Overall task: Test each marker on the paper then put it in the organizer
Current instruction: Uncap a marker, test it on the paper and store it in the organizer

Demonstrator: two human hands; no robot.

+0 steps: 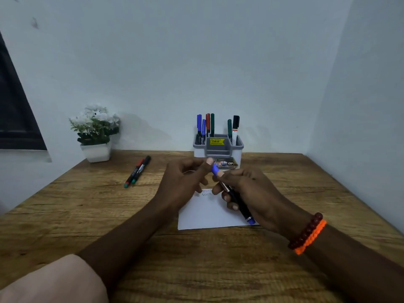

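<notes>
Capping or uncapping the blue marker over the paper.

Right hand (pixel 251 191) wrapped around the blue marker (pixel 237 202), slanted above the paper (pixel 209 213); left hand (pixel 185 182) pinching the blue cap (pixel 215 170) at its far end. Hard to tell whether cap going on or coming off; zigzag scribbles already on paper hint at a test done. Next, probably: seat cap, then lift marker to organizer (pixel 218 149) just behind, beside the six standing there. Two more markers (pixel 137 171) waiting on tabletop (pixel 87 215), left.

Blue-capped black marker (pixel 237 201), white paper (pixel 207 213), grey-and-white organizer (pixel 218 147)
</notes>
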